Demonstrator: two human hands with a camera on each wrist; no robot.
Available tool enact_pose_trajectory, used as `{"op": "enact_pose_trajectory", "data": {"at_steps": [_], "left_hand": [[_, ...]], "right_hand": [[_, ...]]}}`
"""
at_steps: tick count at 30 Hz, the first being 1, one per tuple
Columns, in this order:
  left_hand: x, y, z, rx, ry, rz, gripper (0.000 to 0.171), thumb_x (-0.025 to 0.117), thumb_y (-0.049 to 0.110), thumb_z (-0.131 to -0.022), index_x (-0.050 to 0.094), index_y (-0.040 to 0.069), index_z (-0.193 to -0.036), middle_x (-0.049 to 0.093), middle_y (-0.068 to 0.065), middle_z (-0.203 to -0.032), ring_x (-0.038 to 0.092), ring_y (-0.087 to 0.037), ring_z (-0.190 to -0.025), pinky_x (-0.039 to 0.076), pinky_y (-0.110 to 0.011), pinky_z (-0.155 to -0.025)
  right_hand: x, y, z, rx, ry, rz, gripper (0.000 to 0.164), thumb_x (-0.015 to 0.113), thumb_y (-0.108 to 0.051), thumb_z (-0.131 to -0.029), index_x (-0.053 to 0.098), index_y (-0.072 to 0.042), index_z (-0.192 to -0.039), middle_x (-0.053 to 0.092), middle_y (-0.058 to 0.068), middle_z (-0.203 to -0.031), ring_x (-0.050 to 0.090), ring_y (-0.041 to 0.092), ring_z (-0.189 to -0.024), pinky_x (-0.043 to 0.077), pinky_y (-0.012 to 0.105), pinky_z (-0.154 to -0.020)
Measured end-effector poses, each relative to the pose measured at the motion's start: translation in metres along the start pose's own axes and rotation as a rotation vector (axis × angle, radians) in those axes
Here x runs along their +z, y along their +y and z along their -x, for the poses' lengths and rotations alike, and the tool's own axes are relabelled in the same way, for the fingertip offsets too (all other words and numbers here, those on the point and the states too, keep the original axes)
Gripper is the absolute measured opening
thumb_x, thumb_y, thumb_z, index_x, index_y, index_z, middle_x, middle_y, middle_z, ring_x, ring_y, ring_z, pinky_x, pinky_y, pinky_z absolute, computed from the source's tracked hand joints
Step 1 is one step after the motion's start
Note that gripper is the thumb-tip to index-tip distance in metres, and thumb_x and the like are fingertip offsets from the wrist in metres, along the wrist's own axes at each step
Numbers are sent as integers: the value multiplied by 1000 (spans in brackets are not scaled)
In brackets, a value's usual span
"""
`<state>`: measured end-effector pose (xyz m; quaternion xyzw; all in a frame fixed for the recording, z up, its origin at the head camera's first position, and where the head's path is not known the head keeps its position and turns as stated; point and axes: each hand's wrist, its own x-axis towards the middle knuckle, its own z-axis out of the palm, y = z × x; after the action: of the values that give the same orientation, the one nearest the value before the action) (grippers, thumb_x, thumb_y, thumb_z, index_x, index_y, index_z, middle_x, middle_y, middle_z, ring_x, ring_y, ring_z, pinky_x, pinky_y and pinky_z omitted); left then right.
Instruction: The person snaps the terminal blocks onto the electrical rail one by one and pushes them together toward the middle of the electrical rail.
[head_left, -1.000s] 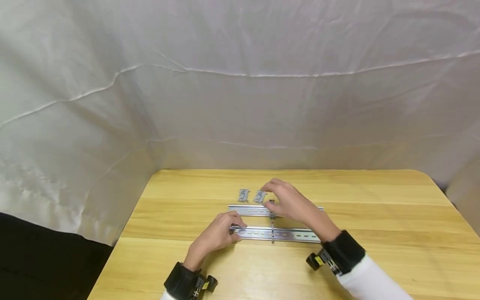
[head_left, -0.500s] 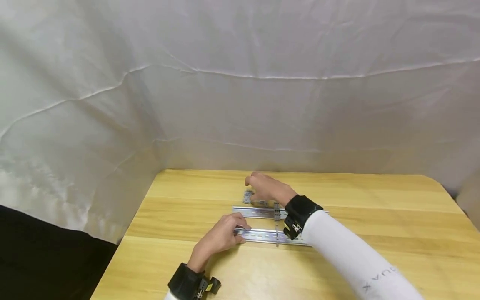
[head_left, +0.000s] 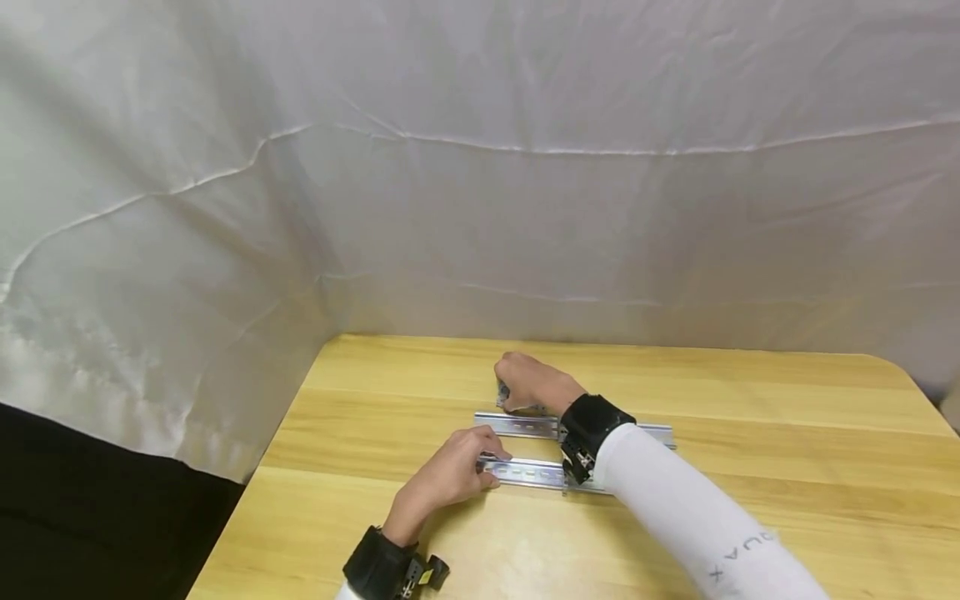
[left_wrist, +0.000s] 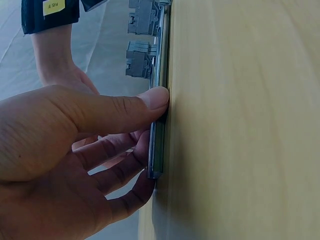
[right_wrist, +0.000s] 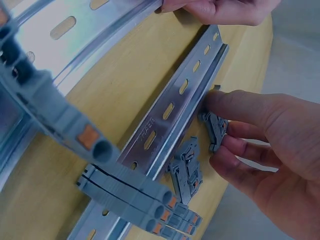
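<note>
My left hand (head_left: 453,471) grips the left end of the nearer slotted metal DIN rail (head_left: 525,472), thumb on its front edge and fingers on the far side. Beyond the farther DIN rail (head_left: 517,426), my right hand (head_left: 534,383) pinches a grey terminal block (right_wrist: 215,129) between thumb and fingers; the hand mostly covers it in the head view. Another loose grey terminal block (right_wrist: 186,170) lies on the table beside the farther rail. One terminal block (right_wrist: 65,112) with an orange button sits across the nearer rail.
Several terminal blocks (right_wrist: 125,192) stand side by side on the farther rail, partly hidden behind my right wrist in the head view. The wooden table (head_left: 750,417) reaches back to a pale cloth (head_left: 555,233). Black material (head_left: 97,508) lies beyond its left edge.
My right hand has moved left from above the rails to the loose terminal blocks and now pinches the left one. My left hand keeps its hold on the nearer rail.
</note>
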<state>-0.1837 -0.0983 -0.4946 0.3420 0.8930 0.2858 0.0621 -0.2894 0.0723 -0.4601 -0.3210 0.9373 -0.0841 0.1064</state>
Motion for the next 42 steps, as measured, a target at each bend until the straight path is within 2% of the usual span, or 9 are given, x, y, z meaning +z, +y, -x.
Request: {"op": "enact_pose_trajectory", "data": {"at_steps": [3, 5, 9, 13, 19, 26, 33, 42], "left_hand": [[0, 1, 0, -1, -6, -4, 32, 82, 5, -74, 76, 4, -105, 67, -2, -101, 63, -18, -92, 55, -30, -82], [0, 1, 0, -5, -4, -4, 33, 82, 5, -73, 76, 4, -105, 67, -2, -101, 63, -18, -93, 55, -30, -82], [0, -1, -2, -13, -5, 7, 32, 82, 5, -74, 76, 4, -105, 67, -3, -102, 63, -18, -93, 55, -30, -82], [0, -5, -2, -21, -14, 10, 31, 82, 5, -75, 76, 4, -106, 67, -3, -103, 63, -18, -94, 55, -31, -83], [1, -10, -4, -18, -2, 7, 32, 82, 5, -75, 76, 5, -106, 67, -1, -103, 62, -18, -95, 55, -32, -84], [-2, -15, -6, -4, 3, 10, 33, 82, 5, -73, 76, 4, -105, 67, -1, -101, 62, -19, -94, 55, -33, -85], [-2, -14, -5, -15, -5, 24, 32, 82, 4, -73, 76, 3, -105, 67, -2, -102, 63, -19, -95, 55, -34, -86], [-2, -12, -5, -18, -3, 29, 32, 81, 3, -74, 76, 3, -105, 67, -3, -102, 62, -19, -96, 55, -34, -87]], "right_hand": [[-1, 1, 2, -7, 2, -19, 15, 78, -12, -79, 69, -3, -87, 57, 1, -76, 53, 18, -72, 51, 33, -67], [-3, 1, 4, -1, 8, -29, 18, 78, -12, -80, 69, -3, -92, 60, 4, -83, 55, 19, -77, 53, 33, -70], [-8, 2, 11, 5, 31, -36, 31, 76, -15, -82, 67, -1, -109, 64, 9, -102, 59, 22, -92, 54, 33, -79], [-17, 3, 24, 8, 59, -86, 44, 77, -18, -81, 65, 1, -119, 62, 10, -111, 58, 21, -96, 54, 33, -80], [-30, 10, 56, 3, 142, -137, 47, 78, -23, -80, 64, 0, -119, 61, 9, -111, 58, 20, -96, 55, 34, -81], [-33, 23, 102, -11, 261, -162, 47, 76, -22, -81, 63, 0, -120, 62, 10, -112, 61, 22, -96, 56, 38, -80], [-21, 35, 150, -26, 295, -161, 45, 73, -17, -78, 65, 1, -118, 60, 9, -107, 61, 21, -91, 57, 37, -74], [13, 47, 189, 28, 307, -227, 44, 75, -12, -71, 65, 0, -112, 62, 5, -103, 61, 19, -91, 58, 36, -75]]}}
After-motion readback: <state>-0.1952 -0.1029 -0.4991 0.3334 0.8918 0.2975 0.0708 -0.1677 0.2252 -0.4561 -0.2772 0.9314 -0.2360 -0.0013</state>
